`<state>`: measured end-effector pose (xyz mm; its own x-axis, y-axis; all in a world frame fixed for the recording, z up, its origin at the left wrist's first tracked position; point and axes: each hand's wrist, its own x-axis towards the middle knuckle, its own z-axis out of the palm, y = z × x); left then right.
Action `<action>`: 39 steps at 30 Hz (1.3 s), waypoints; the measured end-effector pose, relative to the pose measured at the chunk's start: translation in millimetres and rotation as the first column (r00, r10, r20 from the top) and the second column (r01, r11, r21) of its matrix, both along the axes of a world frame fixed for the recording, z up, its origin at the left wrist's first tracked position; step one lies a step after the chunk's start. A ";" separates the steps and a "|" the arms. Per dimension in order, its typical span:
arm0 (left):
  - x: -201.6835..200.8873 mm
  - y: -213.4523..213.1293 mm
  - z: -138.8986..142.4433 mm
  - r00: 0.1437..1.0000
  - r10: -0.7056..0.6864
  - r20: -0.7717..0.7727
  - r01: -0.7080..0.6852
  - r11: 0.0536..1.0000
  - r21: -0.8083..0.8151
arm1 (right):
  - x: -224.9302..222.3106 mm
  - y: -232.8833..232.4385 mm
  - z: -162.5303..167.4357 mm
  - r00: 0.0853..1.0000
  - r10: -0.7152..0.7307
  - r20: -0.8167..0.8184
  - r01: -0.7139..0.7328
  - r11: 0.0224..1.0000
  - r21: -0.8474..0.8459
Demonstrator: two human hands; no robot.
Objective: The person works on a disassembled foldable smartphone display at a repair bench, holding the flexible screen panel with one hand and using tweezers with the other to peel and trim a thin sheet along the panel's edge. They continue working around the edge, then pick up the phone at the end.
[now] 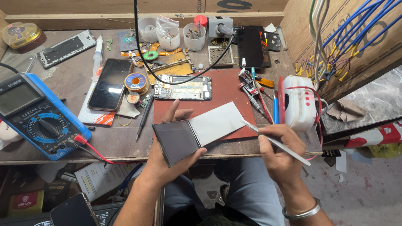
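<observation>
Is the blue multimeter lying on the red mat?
No, the blue multimeter lies on the bare wooden workbench, well left of the red rectangular mat.

Bare forearms, no sleeves; a plain silver metal bangle [302, 212] circles the right wrist; grey-blue trousers [251, 188] below.

Both forearms rise from the bottom of the frame toward its centre. The left hand [167, 155], lower centre, is turned palm up with its fingers [178, 109] spread and curled upward, thumb pressed in from the near side in a hold. The right hand [278, 148], right of centre, is closed in a pen-like pinch, a metal bangle on its wrist.
</observation>
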<state>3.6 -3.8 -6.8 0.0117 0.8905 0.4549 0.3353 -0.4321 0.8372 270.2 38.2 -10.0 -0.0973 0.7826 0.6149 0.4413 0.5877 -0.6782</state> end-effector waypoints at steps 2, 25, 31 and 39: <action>0.0 0.1 1.2 1.000 0.018 -0.022 -0.019 1.000 -0.025 | -1.8 -0.5 -0.3 1.000 0.015 0.001 -0.015 1.000 -0.019; -5.5 6.2 9.4 0.979 0.042 -0.198 -0.047 0.999 -0.019 | 1.7 3.1 2.6 0.996 0.089 0.027 -0.086 0.993 -0.074; -5.8 5.9 9.3 0.977 0.046 -0.210 -0.050 0.999 -0.013 | 0.7 3.3 1.8 0.996 0.081 0.030 -0.079 0.995 -0.064; -5.8 5.5 9.8 0.970 0.061 -0.235 -0.062 0.998 0.004 | -0.2 3.4 2.5 0.996 0.081 0.028 -0.079 0.995 -0.064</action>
